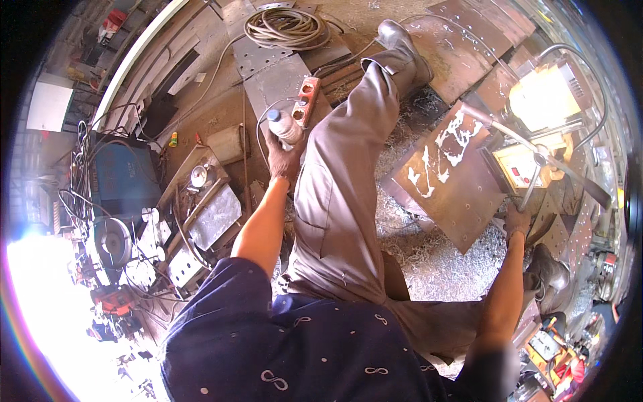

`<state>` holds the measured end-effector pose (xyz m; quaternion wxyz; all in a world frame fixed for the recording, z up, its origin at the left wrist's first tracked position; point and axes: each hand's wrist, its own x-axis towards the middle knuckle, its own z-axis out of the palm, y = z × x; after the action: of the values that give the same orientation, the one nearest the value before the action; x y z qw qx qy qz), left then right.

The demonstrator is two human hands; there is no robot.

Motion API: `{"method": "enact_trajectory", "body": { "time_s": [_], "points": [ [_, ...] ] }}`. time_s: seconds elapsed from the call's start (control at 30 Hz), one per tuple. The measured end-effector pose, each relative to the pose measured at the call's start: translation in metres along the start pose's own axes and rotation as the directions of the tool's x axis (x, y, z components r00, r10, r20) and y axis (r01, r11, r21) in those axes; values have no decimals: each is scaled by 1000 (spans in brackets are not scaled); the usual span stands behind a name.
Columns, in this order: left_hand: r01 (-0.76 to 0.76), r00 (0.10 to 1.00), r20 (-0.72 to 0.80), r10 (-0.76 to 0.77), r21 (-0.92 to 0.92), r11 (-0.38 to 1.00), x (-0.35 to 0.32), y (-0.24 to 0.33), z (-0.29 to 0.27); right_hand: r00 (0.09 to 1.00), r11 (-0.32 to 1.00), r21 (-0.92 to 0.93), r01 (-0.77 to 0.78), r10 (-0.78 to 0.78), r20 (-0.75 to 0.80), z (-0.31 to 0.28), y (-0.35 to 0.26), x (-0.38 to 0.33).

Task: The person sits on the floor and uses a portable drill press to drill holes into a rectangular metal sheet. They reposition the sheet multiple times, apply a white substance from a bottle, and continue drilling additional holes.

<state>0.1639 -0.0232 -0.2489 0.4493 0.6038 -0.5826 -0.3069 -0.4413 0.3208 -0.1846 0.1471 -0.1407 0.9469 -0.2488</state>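
My left hand point(284, 161) is closed around a clear plastic bottle with a blue cap point(284, 127), beside my bent left knee. Just beyond the bottle lies an orange socket strip point(306, 100) with a cable plugged in. On the right, my right hand point(517, 221) is closed on the lower arm of a spoked feed handle point(540, 159). That handle belongs to a yellow drilling machine point(546, 97), whose front glares. Next to the machine is a brown steel plate point(462, 204), streaked with white liquid. The drill bit cannot be made out.
Metal shavings point(442, 271) cover the floor between my legs. A coiled hose point(284, 29) lies at the far side on steel plates. Toward the left stand a blue machine point(124, 175) with tangled cables and a cutting disc point(112, 242). Assorted tools point(556, 348) lie at the lower right.
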Motion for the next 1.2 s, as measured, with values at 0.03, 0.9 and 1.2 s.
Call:
{"method": "enact_trajectory", "body": {
  "time_s": [0.03, 0.9, 1.2],
  "points": [
    [135, 991, -1, -136, 67, 988, -2, -11, -21, 999, 998, -41, 51, -52, -6, 1, -2, -1],
    [-777, 311, 374, 874, -430, 460, -75, 518, 251, 961, 857, -514, 41, -175, -216, -148, -56, -60],
    [-832, 296, 425, 856, -325, 449, -63, 531, 247, 939, 818, -571, 65, -244, -244, -165, -37, -9]
  ]
}}
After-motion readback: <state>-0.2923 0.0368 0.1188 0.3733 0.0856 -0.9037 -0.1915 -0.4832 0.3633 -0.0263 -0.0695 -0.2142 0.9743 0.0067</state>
